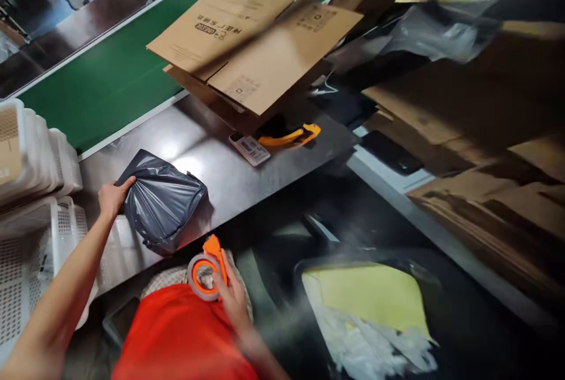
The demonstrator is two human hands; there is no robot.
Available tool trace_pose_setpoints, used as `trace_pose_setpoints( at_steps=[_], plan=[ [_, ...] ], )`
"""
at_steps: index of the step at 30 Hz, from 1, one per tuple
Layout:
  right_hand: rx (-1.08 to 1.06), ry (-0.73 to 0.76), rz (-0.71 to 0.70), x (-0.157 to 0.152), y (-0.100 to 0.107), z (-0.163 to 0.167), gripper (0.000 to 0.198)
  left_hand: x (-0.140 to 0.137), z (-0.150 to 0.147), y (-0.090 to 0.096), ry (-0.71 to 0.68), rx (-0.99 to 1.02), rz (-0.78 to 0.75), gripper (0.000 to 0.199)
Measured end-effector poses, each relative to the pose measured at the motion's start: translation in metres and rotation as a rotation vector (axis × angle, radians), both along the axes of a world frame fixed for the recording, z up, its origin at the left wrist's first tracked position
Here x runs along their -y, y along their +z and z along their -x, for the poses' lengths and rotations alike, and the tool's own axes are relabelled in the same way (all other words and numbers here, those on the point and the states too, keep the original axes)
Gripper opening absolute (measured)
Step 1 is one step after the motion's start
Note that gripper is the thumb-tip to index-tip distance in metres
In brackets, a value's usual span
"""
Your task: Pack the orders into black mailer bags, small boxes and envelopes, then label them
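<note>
Nearest me, my right hand (232, 297) is wrapped around an orange plastic tape dispenser (206, 271) with its ring-shaped roll, held low against my red shirt (176, 339). My left hand (112, 196) pinches the upper corner of a crinkled, glossy dark-grey plastic mailer bag (161, 200) lying on the smooth dark steel tabletop (229, 174). Beyond it, flattened brown corrugated cardboard (256, 45) overhangs the table beside the green belt (110, 74). White perforated baskets (30, 192) stand at my left.
</note>
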State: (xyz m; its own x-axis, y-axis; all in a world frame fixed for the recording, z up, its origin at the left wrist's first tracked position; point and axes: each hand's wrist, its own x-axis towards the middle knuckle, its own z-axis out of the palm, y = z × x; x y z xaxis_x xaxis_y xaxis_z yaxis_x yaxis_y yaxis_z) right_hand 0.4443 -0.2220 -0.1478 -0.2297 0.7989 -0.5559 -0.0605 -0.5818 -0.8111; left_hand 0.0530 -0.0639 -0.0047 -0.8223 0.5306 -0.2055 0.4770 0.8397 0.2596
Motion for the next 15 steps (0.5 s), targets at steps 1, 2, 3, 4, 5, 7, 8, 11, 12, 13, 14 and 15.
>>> trace_pose_setpoints(
  at_steps=[1, 2, 3, 4, 5, 7, 8, 11, 12, 13, 14, 15],
  plan=[
    [0.006, 0.029, -0.001, 0.007, 0.001, 0.000, 0.084, 0.000, 0.000, 0.001, -0.004, -0.004, -0.005, 0.090],
    [0.016, 0.052, 0.006, 0.014, 0.002, -0.002, 0.083, 0.000, 0.000, 0.001, -0.005, -0.010, -0.011, 0.090],
    [0.026, 0.067, 0.017, 0.022, 0.002, -0.004, 0.081, -0.001, 0.001, 0.001, -0.004, -0.019, -0.015, 0.091],
    [0.034, 0.076, 0.026, 0.029, 0.002, -0.005, 0.078, -0.002, 0.001, 0.001, -0.004, -0.029, -0.017, 0.091],
    [0.034, 0.087, 0.029, 0.036, 0.001, -0.005, 0.076, -0.003, 0.001, 0.000, -0.007, -0.040, -0.020, 0.091],
    [0.008, 0.122, 0.014, 0.043, 0.000, 0.004, 0.071, -0.005, 0.000, 0.000, -0.010, -0.064, -0.027, 0.091],
    [-0.015, 0.146, -0.001, 0.044, -0.001, 0.013, 0.070, -0.005, -0.001, 0.000, -0.005, -0.073, -0.025, 0.092],
    [-0.082, 0.182, -0.068, 0.032, -0.002, 0.047, 0.074, 0.001, -0.008, 0.004, 0.008, -0.080, 0.043, 0.095],
    [-0.090, 0.151, -0.089, 0.023, -0.002, 0.058, 0.074, 0.007, -0.012, 0.007, 0.005, -0.076, 0.093, 0.098],
    [-0.091, 0.100, -0.108, 0.010, -0.001, 0.068, 0.073, 0.015, -0.016, 0.010, 0.000, -0.072, 0.144, 0.102],
    [-0.093, 0.051, -0.128, -0.007, 0.001, 0.076, 0.071, 0.024, -0.022, 0.012, -0.005, -0.070, 0.187, 0.106],
    [-0.100, 0.015, -0.150, -0.029, 0.004, 0.084, 0.069, 0.034, -0.030, 0.013, -0.006, -0.070, 0.219, 0.109]
  ],
)
